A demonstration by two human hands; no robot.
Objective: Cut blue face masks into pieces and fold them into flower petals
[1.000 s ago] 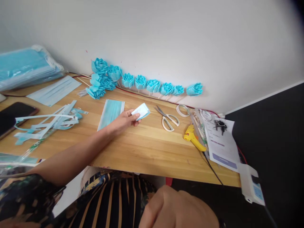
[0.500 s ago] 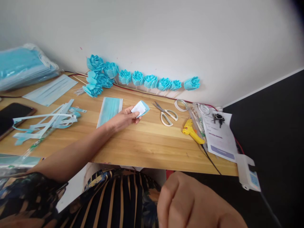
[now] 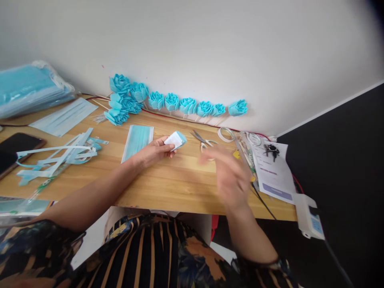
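Note:
My left hand [image 3: 154, 153] pinches a small stack of cut face-mask fabric [image 3: 174, 141], white on top with light blue at its edge. Just left of it a flat blue face mask [image 3: 138, 140] lies on the wooden table [image 3: 180, 188]. My right hand [image 3: 230, 176] is over the table's right side, its fingers smeared by motion. Beyond it are the scissors [image 3: 198, 137] with white handles, partly covered by the fingers. A yellow glue gun [image 3: 237, 155] is mostly hidden behind that hand.
Blue fabric flowers [image 3: 188, 106] on sticks line the wall. At left are a bag of masks [image 3: 27, 86], an opened mask sheet [image 3: 63, 116], cut strips [image 3: 64, 154] and a phone [image 3: 19, 150]. Tape [image 3: 226, 135], keys [image 3: 272, 150], a paper sheet [image 3: 274, 176] and a power strip [image 3: 309, 216] are at right.
My right hand has moved up and forward from the front edge to over the table, near the scissors and glue gun. My left hand keeps holding the fabric stack, almost unmoved.

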